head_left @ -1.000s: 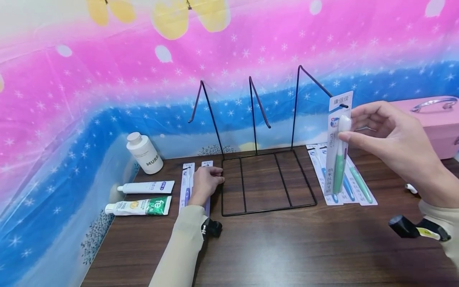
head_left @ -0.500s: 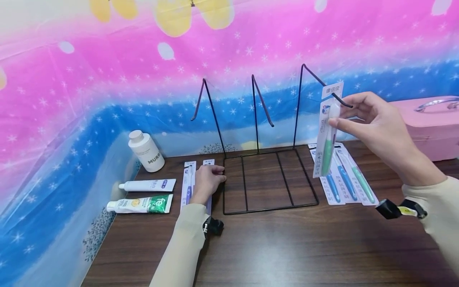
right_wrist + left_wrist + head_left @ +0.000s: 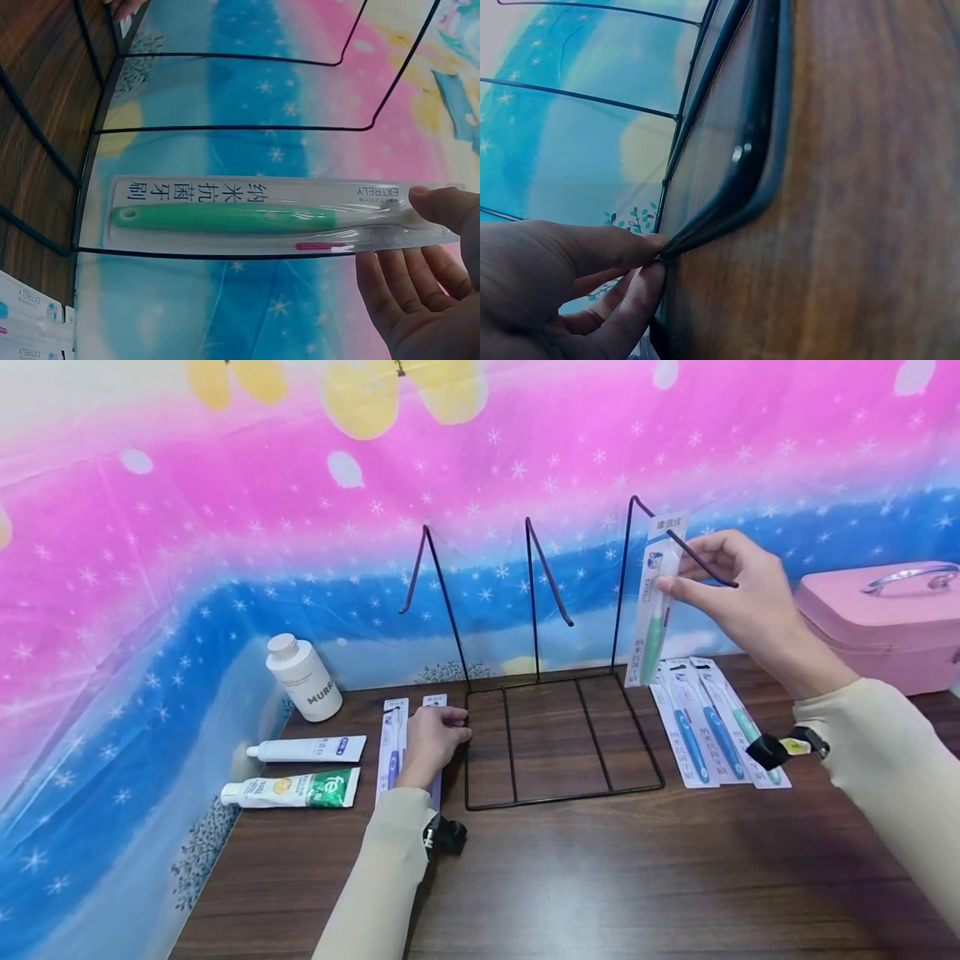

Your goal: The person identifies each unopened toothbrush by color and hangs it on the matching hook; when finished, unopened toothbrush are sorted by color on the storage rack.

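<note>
In the head view, my right hand [image 3: 750,589] pinches a packaged toothbrush [image 3: 654,631] with a green handle near its top. The card hangs on the right hook [image 3: 701,558] of a black wire rack [image 3: 562,799], with the hook's end sticking out in front. Seen from the right wrist, thumb and fingers grip the brush-head end of the pack [image 3: 225,217]. My left hand [image 3: 433,745] pinches the left side of the rack's base; in the left wrist view the thumb and a finger meet at the base wire [image 3: 759,97]. The rack's other two hooks are bare.
Blue- and green-handled packaged toothbrushes [image 3: 690,743] lie right of the rack, before a pink case [image 3: 885,631]. Purple-handled packs [image 3: 392,752] lie by my left hand. Farther left are two toothpaste tubes [image 3: 307,749] and a white bottle [image 3: 306,681]. A patterned cloth [image 3: 225,635] hangs behind.
My right hand has slid the toothbrush pack back and leftward along the right hook, from its tip to farther in. My left hand has stayed on the rack's base.
</note>
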The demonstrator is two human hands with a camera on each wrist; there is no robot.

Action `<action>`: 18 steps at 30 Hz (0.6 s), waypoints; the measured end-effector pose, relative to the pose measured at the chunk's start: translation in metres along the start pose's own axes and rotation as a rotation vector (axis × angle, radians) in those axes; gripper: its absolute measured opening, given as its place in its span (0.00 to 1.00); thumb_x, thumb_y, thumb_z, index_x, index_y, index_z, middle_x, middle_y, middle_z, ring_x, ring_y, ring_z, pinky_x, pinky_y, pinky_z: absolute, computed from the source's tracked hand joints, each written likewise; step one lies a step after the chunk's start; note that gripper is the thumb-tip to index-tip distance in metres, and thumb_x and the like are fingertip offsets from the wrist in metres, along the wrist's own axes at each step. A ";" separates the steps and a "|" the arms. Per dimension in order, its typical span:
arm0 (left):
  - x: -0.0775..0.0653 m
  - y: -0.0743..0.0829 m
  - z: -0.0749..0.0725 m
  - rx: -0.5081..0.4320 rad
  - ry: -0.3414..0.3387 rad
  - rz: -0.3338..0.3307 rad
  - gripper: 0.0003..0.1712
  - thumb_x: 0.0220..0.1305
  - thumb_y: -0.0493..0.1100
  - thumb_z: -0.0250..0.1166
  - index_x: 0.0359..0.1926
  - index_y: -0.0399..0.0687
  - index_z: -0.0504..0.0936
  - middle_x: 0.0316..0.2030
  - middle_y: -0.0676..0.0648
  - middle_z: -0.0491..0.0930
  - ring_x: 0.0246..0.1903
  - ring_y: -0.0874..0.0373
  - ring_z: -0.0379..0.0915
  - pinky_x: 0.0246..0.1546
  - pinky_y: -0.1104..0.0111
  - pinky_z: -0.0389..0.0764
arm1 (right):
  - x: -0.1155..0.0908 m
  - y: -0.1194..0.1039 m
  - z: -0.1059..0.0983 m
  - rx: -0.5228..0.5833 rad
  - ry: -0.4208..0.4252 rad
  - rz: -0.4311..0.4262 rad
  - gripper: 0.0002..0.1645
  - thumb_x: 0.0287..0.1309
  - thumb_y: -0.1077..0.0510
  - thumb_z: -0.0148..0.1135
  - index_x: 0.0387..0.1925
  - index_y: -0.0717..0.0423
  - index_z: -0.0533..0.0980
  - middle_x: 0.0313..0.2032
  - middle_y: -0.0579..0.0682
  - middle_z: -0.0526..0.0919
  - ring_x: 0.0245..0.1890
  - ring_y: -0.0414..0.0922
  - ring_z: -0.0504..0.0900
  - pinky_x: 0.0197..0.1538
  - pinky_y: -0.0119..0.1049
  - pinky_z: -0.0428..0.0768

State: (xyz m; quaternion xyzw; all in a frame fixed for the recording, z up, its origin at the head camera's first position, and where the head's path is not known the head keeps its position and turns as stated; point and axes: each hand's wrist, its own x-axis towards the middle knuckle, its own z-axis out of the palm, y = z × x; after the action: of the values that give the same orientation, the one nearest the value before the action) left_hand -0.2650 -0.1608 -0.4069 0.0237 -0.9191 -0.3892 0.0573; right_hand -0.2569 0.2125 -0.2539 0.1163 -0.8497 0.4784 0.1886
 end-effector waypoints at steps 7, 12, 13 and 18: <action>0.000 -0.001 0.001 0.000 -0.004 -0.002 0.15 0.57 0.35 0.71 0.48 0.44 0.86 0.38 0.47 0.84 0.39 0.55 0.79 0.38 0.63 0.79 | 0.014 0.005 0.007 0.047 0.004 -0.012 0.30 0.56 0.44 0.69 0.57 0.48 0.71 0.50 0.49 0.78 0.50 0.43 0.75 0.49 0.32 0.71; 0.002 -0.001 0.000 0.000 -0.004 -0.007 0.15 0.57 0.35 0.71 0.48 0.44 0.86 0.37 0.47 0.84 0.38 0.55 0.79 0.38 0.63 0.79 | 0.021 0.006 0.010 0.076 0.017 -0.009 0.30 0.56 0.45 0.69 0.56 0.49 0.71 0.49 0.49 0.79 0.48 0.44 0.75 0.48 0.32 0.70; 0.002 -0.001 0.000 0.002 -0.003 -0.008 0.15 0.57 0.35 0.71 0.47 0.44 0.86 0.37 0.48 0.84 0.38 0.55 0.79 0.38 0.63 0.79 | 0.022 0.006 0.011 0.081 0.018 -0.009 0.30 0.56 0.45 0.69 0.56 0.49 0.71 0.49 0.49 0.79 0.48 0.44 0.75 0.48 0.32 0.70; 0.001 -0.002 0.001 0.011 0.000 -0.008 0.15 0.57 0.35 0.71 0.47 0.44 0.86 0.37 0.48 0.84 0.37 0.56 0.79 0.36 0.64 0.79 | 0.023 0.007 0.012 0.100 0.019 -0.023 0.29 0.56 0.46 0.70 0.56 0.50 0.71 0.49 0.49 0.79 0.47 0.44 0.76 0.48 0.32 0.71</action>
State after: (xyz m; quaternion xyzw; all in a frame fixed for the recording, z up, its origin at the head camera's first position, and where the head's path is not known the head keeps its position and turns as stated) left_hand -0.2666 -0.1616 -0.4085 0.0275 -0.9210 -0.3845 0.0557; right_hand -0.2825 0.2049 -0.2550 0.1306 -0.8216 0.5191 0.1962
